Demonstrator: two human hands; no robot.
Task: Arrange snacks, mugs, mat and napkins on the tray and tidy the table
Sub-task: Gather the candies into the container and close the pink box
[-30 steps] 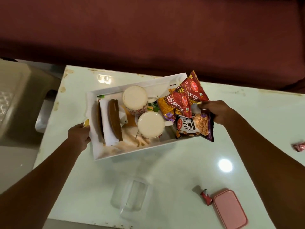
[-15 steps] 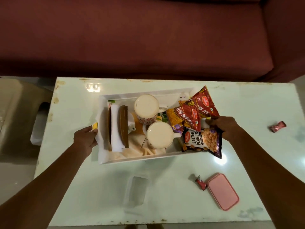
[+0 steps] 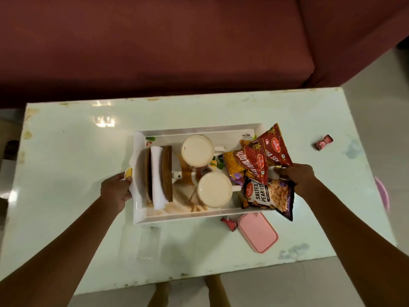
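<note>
A white rectangular tray (image 3: 197, 131) is held above the pale table (image 3: 66, 151). My left hand (image 3: 116, 190) grips its left rim and my right hand (image 3: 296, 177) grips its right rim among the snack packets. Inside stand two white mugs (image 3: 197, 150) (image 3: 214, 189), and a wooden holder (image 3: 167, 173) with white napkins (image 3: 157, 180) sits at the left. Red snack packets (image 3: 274, 149), a yellow one (image 3: 232, 165) and a salted peanuts packet (image 3: 269, 196) lie piled at the tray's right end. A patterned mat (image 3: 188, 207) lines the tray bottom.
A pink lidded box (image 3: 257, 232) and a red wrapper (image 3: 229, 222) lie on the table just under the tray's front right corner. A clear glass (image 3: 147, 242) stands near the front edge. Another red wrapper (image 3: 323, 142) lies at the right. A maroon sofa (image 3: 155, 45) runs behind.
The tray has come up off the table with both hands on its ends, and the view has pulled higher and back; my feet now show below the table's front edge.
</note>
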